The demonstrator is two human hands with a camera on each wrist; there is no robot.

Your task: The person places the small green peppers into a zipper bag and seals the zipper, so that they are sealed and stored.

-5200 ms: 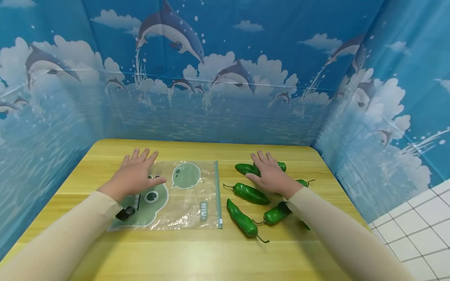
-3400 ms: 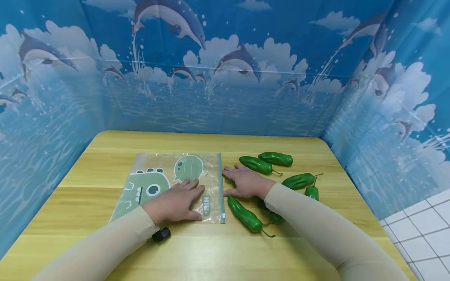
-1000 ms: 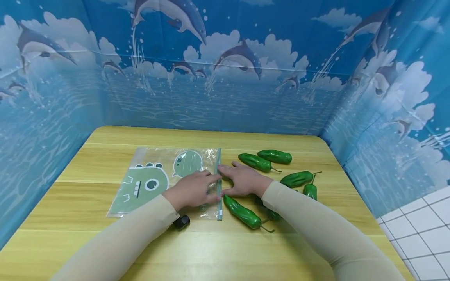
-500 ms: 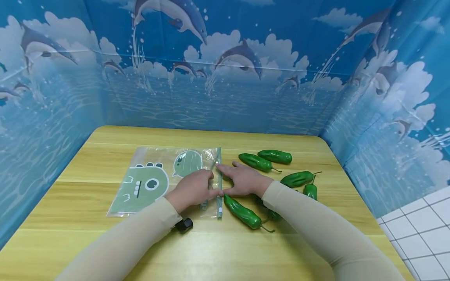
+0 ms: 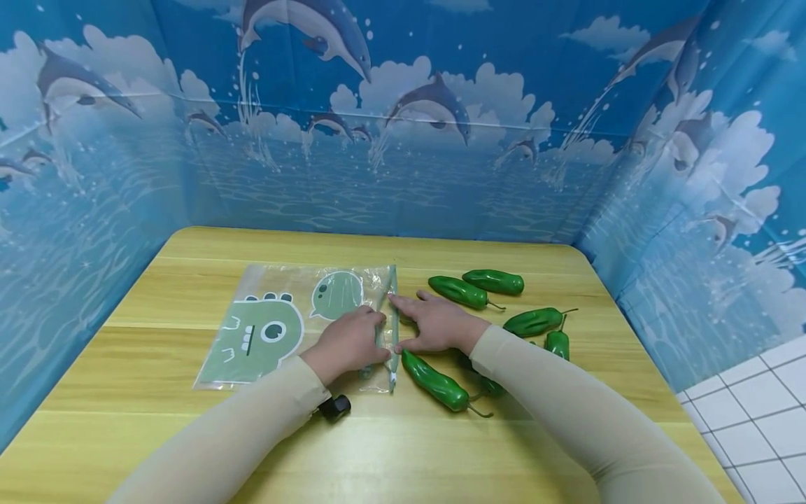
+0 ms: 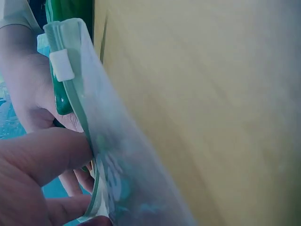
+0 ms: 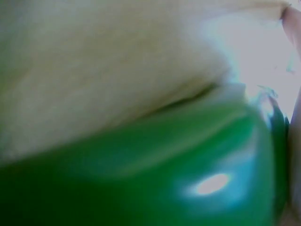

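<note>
A clear zip bag (image 5: 271, 336) with a green cartoon print lies flat on the table, its zip edge facing right. My left hand (image 5: 349, 339) pinches that edge between thumb and fingers. In the left wrist view the zip strip (image 6: 77, 103) bows upward, with a white slider (image 6: 62, 65) near its end. My right hand (image 5: 437, 323) is spread low, its fingertips touching the zip edge. Just below it lies a green pepper (image 5: 437, 381), and another green pepper (image 5: 491, 385) is partly hidden under the forearm. A pepper (image 7: 188, 174) fills much of the blurred right wrist view.
Behind the right hand lie two peppers, one nearer (image 5: 458, 291) and one farther (image 5: 494, 281). To its right are a pepper (image 5: 534, 321) and a smaller-looking one (image 5: 557, 344). A blue dolphin-print curtain (image 5: 403, 182) encloses the yellow wooden table (image 5: 126, 420).
Both hands have come from resting apart, on the bag and above the peppers, to the zip edge. The left hand now pinches it and the strip has lifted and bent. The peppers stay put.
</note>
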